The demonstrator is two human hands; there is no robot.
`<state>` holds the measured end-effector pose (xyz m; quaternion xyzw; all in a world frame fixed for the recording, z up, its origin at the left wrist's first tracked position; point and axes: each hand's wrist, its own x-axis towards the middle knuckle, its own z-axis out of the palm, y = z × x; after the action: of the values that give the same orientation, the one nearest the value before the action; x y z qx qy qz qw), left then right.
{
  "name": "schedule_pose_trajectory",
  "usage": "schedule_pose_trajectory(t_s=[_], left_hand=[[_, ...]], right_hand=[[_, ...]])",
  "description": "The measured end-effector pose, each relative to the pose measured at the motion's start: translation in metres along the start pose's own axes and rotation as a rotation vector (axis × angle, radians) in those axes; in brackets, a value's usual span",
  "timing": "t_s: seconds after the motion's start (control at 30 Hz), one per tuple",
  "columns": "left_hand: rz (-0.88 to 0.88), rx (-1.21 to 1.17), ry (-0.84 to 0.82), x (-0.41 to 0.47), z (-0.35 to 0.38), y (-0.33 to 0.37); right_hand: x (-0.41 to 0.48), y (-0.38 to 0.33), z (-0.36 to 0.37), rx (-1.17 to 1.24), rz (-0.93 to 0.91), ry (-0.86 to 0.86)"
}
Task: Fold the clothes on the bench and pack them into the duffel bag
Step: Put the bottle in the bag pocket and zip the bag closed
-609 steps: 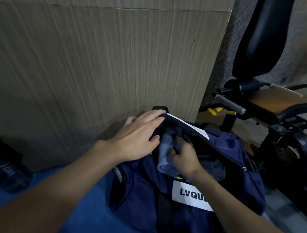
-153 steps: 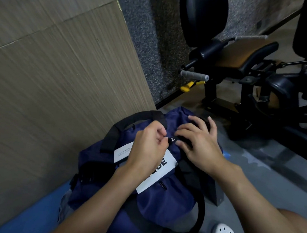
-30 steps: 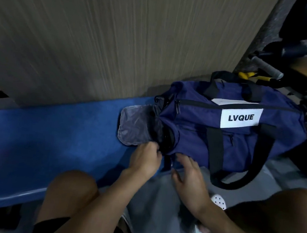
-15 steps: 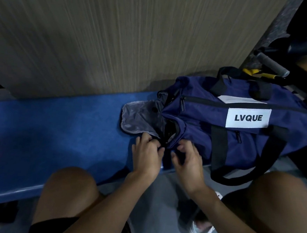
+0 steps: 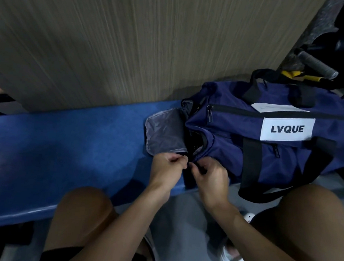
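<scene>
The left hand (image 5: 169,168) and the right hand (image 5: 211,179) pinch the bag (image 5: 287,158) beside its open flap (image 5: 165,134) on the tabletop (image 5: 63,153), likely to zip it shut.

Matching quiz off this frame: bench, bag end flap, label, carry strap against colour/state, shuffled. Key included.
Things
1. bench
2. end flap of the duffel bag
3. label
4. carry strap

Colour or state
A. white, printed LVQUE
B. black, hanging past the bench edge
C. grey lining, folded open
D. bright blue

Pairs: 1-D, 2-C, 3-A, 4-B
</scene>
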<state>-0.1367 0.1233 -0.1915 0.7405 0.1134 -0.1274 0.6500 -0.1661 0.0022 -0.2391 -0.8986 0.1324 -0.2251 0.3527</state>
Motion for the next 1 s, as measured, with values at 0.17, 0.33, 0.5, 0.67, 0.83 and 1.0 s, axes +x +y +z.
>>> schedule_pose_trajectory(t_s=[0.17,0.33,0.5,0.67,0.83,1.0], left_hand=[[0.041,-0.087,0.017,-0.001,-0.002,0.003],[0.234,0.153,-0.030,0.001,-0.007,0.001],[0.423,0.443,-0.065,0.006,-0.018,0.007],[0.667,0.658,-0.015,0.004,-0.018,0.016],[0.888,0.701,0.077,0.006,-0.020,0.017],[0.959,0.785,0.130,0.005,-0.025,0.021]], right_hand=[[0.001,-0.004,0.005,-0.027,0.013,0.012],[0.002,-0.006,0.005,-0.018,0.044,-0.001],[0.005,-0.009,0.001,-0.019,0.039,-0.008],[0.004,-0.009,0.001,-0.033,-0.018,-0.009],[0.006,-0.008,0.000,-0.029,-0.044,-0.006],[0.007,-0.014,-0.006,-0.018,-0.016,0.009]])
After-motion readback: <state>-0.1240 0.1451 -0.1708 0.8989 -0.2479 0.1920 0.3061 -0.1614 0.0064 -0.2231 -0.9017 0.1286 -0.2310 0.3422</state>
